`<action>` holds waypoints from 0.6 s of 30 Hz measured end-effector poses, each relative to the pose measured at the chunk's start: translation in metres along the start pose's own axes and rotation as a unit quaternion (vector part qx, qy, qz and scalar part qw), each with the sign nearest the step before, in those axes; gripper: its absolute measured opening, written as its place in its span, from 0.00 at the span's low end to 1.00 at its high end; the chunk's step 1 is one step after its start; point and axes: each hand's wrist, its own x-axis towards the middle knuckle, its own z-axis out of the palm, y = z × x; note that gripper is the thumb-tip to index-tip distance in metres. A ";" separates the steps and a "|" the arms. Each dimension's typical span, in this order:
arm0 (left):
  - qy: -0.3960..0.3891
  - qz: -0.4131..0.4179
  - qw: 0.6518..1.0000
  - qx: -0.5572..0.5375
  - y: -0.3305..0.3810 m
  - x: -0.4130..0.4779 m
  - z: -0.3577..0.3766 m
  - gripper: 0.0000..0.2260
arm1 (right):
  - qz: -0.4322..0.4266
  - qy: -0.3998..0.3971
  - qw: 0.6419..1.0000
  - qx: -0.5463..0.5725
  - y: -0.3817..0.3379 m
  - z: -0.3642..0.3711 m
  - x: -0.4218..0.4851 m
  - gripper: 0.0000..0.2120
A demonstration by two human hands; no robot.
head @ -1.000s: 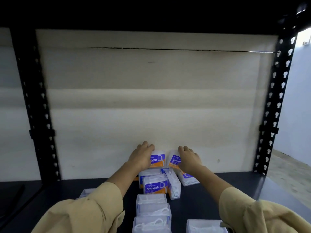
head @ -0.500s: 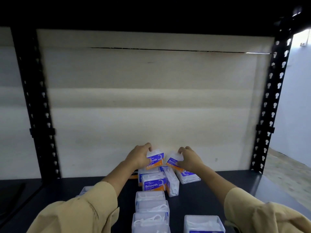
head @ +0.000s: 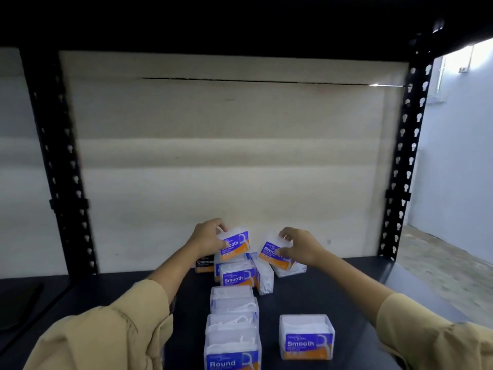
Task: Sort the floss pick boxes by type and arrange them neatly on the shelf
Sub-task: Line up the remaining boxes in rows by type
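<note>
Background: pale back panel (head: 226, 156) behind a dark shelf (head: 346, 289), framed by black perforated uprights, one on the left (head: 61, 156) and one on the right (head: 405, 156).

Far left of the pile: a Charcoal box (head: 205, 264), partly hidden behind the left wrist.

Left grip (head: 206, 239): fingers curled over the top of a Smooth box (head: 236, 245), thumb on its near face. The box is close to upright with its label facing the camera, and lies just right of the grip. It appears raised off the pile.

Centre: a loose cluster of Smooth boxes (head: 237, 276), one lying on its side (head: 264, 279). A file of boxes runs from it toward the near edge and ends in a Round box (head: 232, 353).

Right grip (head: 301, 248): pinches a second Smooth box (head: 270, 252) at its upper corner. This box is tilted, with its label slanting down to the right, and lies just left of the grip. The two held boxes are near each other but apart.

Near right: a lone Smooth box (head: 306, 337) stands beside the Round box but apart from it.

Judgement: this lone box looks like the start of a Smooth group. It lies near and right of both grips, and the right grip is nearer. The tilted box needs squaring up before it is set down.
</note>
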 end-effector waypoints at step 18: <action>-0.063 0.076 0.995 -0.015 0.079 -0.044 0.050 0.15 | -0.027 -0.089 0.995 -0.048 0.025 -0.012 -0.084 0.23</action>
